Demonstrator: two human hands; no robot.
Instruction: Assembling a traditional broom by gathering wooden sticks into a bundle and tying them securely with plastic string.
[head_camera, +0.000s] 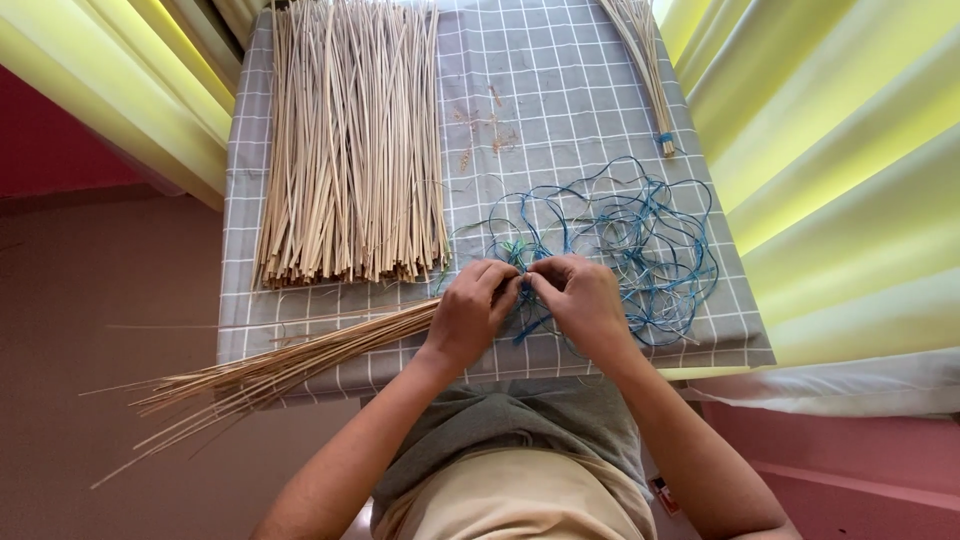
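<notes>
My left hand (472, 310) and my right hand (580, 300) meet fingertip to fingertip over the near edge of a small table. Between the fingers they pinch a strand of blue string (527, 322) and the end of a thin bundle of pale straw sticks (290, 365) that fans out to the left past the table's edge. A loose tangle of blue string (640, 235) lies just beyond and to the right of my right hand.
A grey checked cloth (560, 110) covers the table. A wide pile of straw sticks (350, 150) lies on its left half. A tied bundle of sticks (645, 70) lies at the far right. Yellow curtains (830, 140) hang on both sides.
</notes>
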